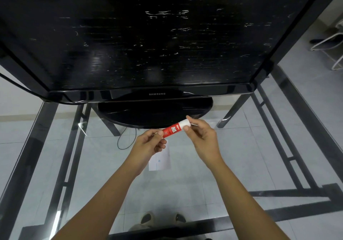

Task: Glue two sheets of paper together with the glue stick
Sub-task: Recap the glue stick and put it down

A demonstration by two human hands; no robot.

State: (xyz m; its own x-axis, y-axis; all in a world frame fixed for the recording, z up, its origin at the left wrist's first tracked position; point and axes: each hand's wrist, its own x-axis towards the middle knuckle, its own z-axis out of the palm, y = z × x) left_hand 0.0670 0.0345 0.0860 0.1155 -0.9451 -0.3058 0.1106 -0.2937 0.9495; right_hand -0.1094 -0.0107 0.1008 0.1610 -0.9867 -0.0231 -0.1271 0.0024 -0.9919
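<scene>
Left hand (150, 143) pinches the lower, red end of the glue stick (171, 131), thumb on top, fingers curled beneath. Right hand (201, 137) grips the white cap (184, 124) at the upper end between thumb and forefinger, other fingers curled in. Cap sits on the tube, no gap visible. Stick is tilted, cap end up and to the right, held above the glass worktop (232, 165). Label reads "GLUE STICK".

White paper (160, 160) lies flat on the worktop just below the left hand, on the near side, partly hidden by that wrist. One sheet or two stacked: cannot tell.

Beyond both hands stands a black monitor (148, 35) on an oval base (148, 113), screen dark and streaked with reflections. Thin black cable (118, 142) loops just left of the left hand. Through the glass: tiled floor (185, 184) and dark frame bars. Two feet (161, 218) show well below the hands, between the forearms.
</scene>
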